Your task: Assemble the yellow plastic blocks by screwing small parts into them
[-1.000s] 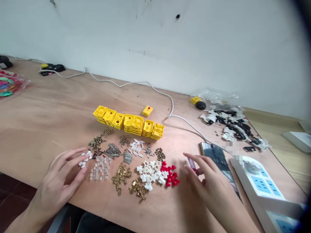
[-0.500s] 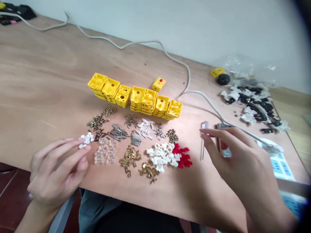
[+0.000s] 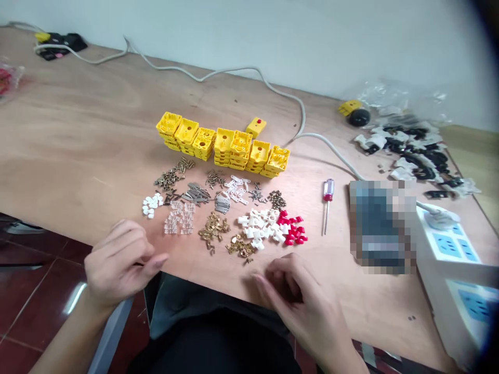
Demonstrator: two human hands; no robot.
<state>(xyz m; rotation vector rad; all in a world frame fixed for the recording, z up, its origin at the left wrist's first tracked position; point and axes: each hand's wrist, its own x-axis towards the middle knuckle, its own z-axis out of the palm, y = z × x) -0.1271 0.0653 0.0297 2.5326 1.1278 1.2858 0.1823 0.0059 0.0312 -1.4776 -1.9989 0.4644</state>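
My left hand (image 3: 120, 259) is at the table's front edge, fingers curled into a loose fist, thumb pointing right, with nothing visible in it. It is nearest to the small white plastic parts (image 3: 152, 204) and the clear plastic pieces (image 3: 180, 218), touching neither. My right hand (image 3: 298, 291) is also loosely curled at the front edge, with nothing seen in its fingers. Just beyond it lie small brass parts (image 3: 240, 247), white plastic parts (image 3: 260, 224) and red plastic parts (image 3: 295, 228). A screwdriver (image 3: 328, 200) with a clear and red handle lies farther right.
Stacked yellow plastic housings (image 3: 224, 145) stand in a row behind piles of screws (image 3: 215, 179) and metal strips (image 3: 196, 193). To the right are a blurred-out object (image 3: 380, 228), a power strip (image 3: 448, 244) and black parts (image 3: 419, 156) in plastic. A grey cable (image 3: 241, 68) runs along the back.
Both hands have drawn back to the front edge and curled up. The left has left the white parts; the right has moved left, away from the screwdriver. The view has shifted slightly.
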